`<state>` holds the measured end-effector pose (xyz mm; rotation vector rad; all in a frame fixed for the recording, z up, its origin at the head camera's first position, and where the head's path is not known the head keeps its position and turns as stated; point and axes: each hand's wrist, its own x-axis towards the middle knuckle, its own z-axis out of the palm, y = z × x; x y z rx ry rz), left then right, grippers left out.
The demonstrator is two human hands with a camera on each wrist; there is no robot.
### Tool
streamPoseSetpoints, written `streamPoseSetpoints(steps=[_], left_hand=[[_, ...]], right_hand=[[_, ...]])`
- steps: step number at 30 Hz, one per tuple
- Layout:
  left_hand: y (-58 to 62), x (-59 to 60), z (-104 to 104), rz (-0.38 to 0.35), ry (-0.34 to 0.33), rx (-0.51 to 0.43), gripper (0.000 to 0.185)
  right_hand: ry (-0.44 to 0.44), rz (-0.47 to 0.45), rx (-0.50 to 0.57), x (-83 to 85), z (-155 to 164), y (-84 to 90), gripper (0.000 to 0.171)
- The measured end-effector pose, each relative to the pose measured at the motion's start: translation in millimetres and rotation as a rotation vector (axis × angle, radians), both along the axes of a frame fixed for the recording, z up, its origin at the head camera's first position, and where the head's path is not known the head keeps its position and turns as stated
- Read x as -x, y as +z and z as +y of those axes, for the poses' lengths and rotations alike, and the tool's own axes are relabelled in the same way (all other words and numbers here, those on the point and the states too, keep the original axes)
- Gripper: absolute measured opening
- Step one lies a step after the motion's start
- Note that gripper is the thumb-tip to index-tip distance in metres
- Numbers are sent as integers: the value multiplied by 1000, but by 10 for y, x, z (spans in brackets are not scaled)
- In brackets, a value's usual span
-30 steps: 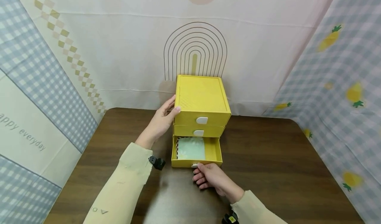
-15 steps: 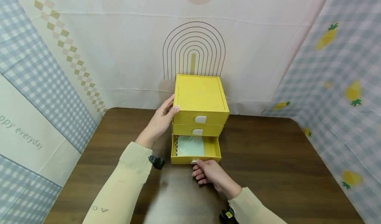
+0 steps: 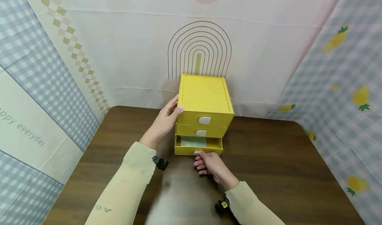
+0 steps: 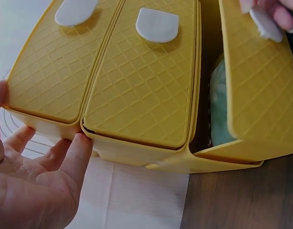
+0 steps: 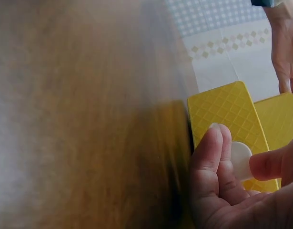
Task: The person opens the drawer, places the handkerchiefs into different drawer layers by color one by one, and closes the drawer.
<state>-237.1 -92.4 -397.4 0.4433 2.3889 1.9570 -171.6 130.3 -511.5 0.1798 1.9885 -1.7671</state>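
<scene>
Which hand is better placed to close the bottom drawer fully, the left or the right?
Probably the right hand: it already pinches the white tab of the partly open bottom drawer. The left hand rests on the yellow drawer box, steadying its side.

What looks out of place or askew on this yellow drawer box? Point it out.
Only the bottom drawer of the yellow plastic three-drawer box stands out: it sticks out part-way, showing a pale green folded item inside, while the two above sit flush. The right hand pinches its white tab; the left hand touches the box's side.
</scene>
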Motion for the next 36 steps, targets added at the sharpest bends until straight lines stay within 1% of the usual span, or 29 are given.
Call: streamPoseSetpoints(steps=[4, 5, 7, 11, 14, 15, 20, 23, 26, 31, 36], left_hand=[[142, -109, 37, -20, -5, 4, 60], [162, -126, 45, -22, -6, 6, 60], [162, -130, 57, -23, -11, 5, 60], [36, -53, 67, -20, -15, -18, 61], [-65, 22, 66, -13, -6, -21, 62], [-80, 34, 65, -6, 0, -17, 61], [-109, 37, 53, 8, 8, -12, 61], [-119, 22, 55, 2, -4, -15, 63], [-132, 17, 59, -5, 0, -17, 64], [-133, 23, 61, -5, 7, -28, 65], [-146, 23, 58, -20, 11, -19, 64]], right_hand=[[-17, 0, -9, 91, 2, -4, 46], [-24, -3, -12, 111, 2, -2, 46], [-34, -6, -20, 152, 3, 4, 45], [-57, -17, -35, 237, 12, 36, 45], [-71, -16, -38, 312, 19, 58, 43], [-74, -18, -38, 333, 19, 63, 42], [-63, -28, -51, 387, 14, 84, 39], [-63, -34, -65, 390, 30, 77, 37], [-68, -35, -68, 391, 42, 68, 37], [-58, -28, -64, 405, 44, 60, 38], [-51, -13, -81, 397, 37, 29, 40]])
